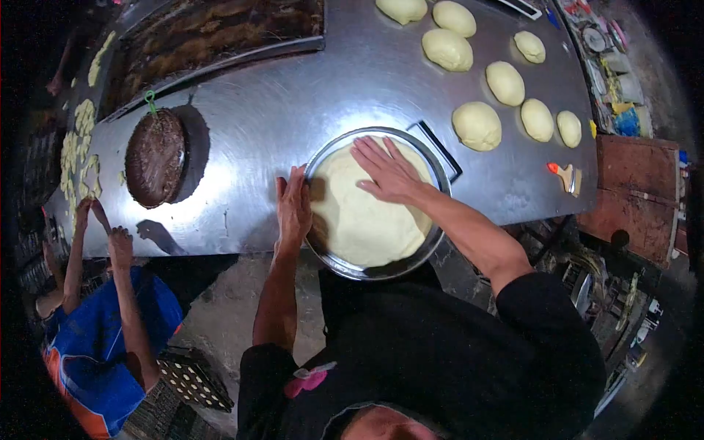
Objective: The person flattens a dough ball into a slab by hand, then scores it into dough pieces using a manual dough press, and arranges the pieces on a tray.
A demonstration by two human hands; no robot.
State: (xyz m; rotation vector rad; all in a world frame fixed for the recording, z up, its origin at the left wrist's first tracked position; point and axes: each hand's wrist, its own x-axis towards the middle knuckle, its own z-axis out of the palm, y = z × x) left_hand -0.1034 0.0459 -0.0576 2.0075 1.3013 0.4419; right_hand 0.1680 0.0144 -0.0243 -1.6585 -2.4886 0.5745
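A sheet of pale dough (367,213) lies spread inside a round metal pan (314,246) at the near edge of the steel table. My right hand (386,170) presses flat on the upper part of the dough, its fingers apart. Against the outside of the pan's left wall rests my left hand (294,209), with its fingers extended upward and nothing in them. The dough reaches most of the pan's wall.
Several dough balls (477,126) sit at the table's upper right, near a brush (568,178). A brown-filled round container (155,158) and a large dark tray (213,44) are left. A co-worker in blue (117,345) handles dough pieces at far left.
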